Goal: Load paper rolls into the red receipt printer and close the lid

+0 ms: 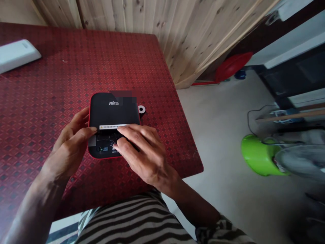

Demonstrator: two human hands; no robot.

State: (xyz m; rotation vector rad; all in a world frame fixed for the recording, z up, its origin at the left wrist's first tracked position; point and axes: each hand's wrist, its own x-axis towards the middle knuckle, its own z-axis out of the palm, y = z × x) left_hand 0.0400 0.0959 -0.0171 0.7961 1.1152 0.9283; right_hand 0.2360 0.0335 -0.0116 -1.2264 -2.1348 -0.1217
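Note:
A small black device that looks like a receipt printer, with rounded corners and a red lower edge, lies on the patterned red tabletop. White lettering marks its top. Across it runs a white warning strip, and nearer me is a glossy dark panel with small printed marks. My left hand grips the left side, thumb on top and fingers along the edge. Over the right front part curls my right hand, its fingertips touching the strip and panel. Whether they pinch a smaller piece is hidden.
Just right of the printer sits a white ring-shaped object with a dark centre. A white plastic case lies at the table's far left. Wood panelling stands behind the table. On the floor to the right is a green bucket.

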